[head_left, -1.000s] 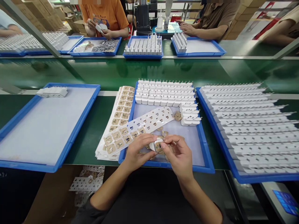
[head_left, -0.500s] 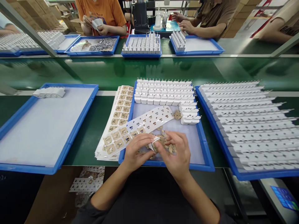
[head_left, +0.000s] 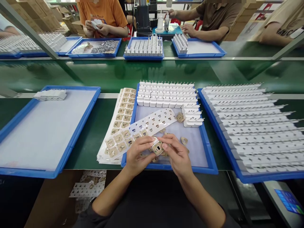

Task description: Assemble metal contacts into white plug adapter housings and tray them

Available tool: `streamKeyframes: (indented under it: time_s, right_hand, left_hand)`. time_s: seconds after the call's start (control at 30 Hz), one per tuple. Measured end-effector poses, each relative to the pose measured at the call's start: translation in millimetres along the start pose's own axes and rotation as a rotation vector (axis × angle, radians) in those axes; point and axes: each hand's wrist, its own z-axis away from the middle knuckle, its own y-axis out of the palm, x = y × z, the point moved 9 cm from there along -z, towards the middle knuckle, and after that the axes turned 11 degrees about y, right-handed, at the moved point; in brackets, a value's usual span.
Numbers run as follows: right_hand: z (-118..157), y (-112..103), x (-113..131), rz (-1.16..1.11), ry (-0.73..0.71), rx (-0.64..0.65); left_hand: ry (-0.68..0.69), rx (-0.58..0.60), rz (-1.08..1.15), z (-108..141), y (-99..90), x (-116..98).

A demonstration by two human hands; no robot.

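Note:
A small white charger piece (head_left: 157, 147) with a tan, slotted face is held over the middle tray (head_left: 209, 158). My left hand (head_left: 139, 153) grips it from the left between fingers and thumb. From the right, my right hand (head_left: 177, 153) pinches at the piece's edge. Beneath and beside the hands lie loose tan scraps (head_left: 184, 140). A partly peeled sticker sheet (head_left: 154, 121) slants across the tray's left edge, with tan stickers on its lower part. White chargers (head_left: 166, 95) stand in rows at the back of this tray.
Stacked sticker sheets (head_left: 122, 117) lie left of the middle tray. A left tray (head_left: 78, 126) holds a short row of white pieces (head_left: 50, 95); a right tray (head_left: 220, 136) is filled with white chargers. Across the green belt (head_left: 106, 72), people handle parts behind more trays.
My right hand has moved in closer to the piece, its fingers now nearer together. The piece's tan face has turned into view, and loose scraps show to the right of my hand.

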Motion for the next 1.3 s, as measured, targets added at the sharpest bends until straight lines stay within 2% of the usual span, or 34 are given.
streamKeyframes:
  time_s: [0.27, 0.53, 0.87, 1.17, 1.3]
  right_hand:
    - [2.2, 15.0, 11.5, -0.021, -0.061, 0.01]
    - [-0.3, 8.3, 1.9, -0.111, -0.045, -0.012]
    - [-1.2, 10.0, 7.9, -0.179, -0.045, 0.011]
    - [-1.9, 7.6, 4.9, -0.175, -0.036, 0.055]
    - [-2.6, 6.2, 6.7, -0.154, -0.026, 0.024]
  left_hand:
    - [0.084, -0.001, -0.048, -10.5, 3.1, -10.1]
    - [0.113, 0.028, -0.098, -12.5, 3.5, -15.9]
    - [0.212, 0.045, -0.14, -13.8, 6.0, -23.9]
    - [0.154, 0.026, -0.085, -11.3, 4.0, -18.0]
    - [0.187, 0.046, -0.084, -11.2, 6.8, -20.8]
